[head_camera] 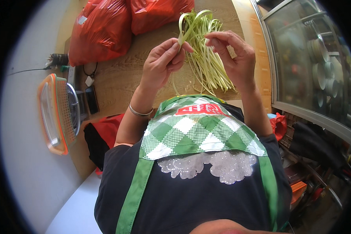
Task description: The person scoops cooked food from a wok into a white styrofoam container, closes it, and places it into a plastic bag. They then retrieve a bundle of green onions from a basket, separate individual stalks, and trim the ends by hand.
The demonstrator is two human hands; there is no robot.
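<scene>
My left hand [165, 58] pinches the pale base of a green vegetable stalk [188, 32] between thumb and fingers. The stalk's long flat leaves rise from the grip and curl over at the top. To its right, my right hand [232, 54] is raised with its fingers bent and nothing visible in them. Behind and below both hands, a loose bundle of long pale-green stalks [212, 68] that look like chives lies on the wooden table [114, 79]. My right hand hides part of the bundle's right side.
Two full red plastic bags [102, 32] [161, 14] stand at the far left. Near the left edge are a black phone [92, 100], a white plug adapter [89, 81] and stacked plastic baskets [57, 114]. A glass-fronted cabinet [310, 64] with dishes flanks the right side.
</scene>
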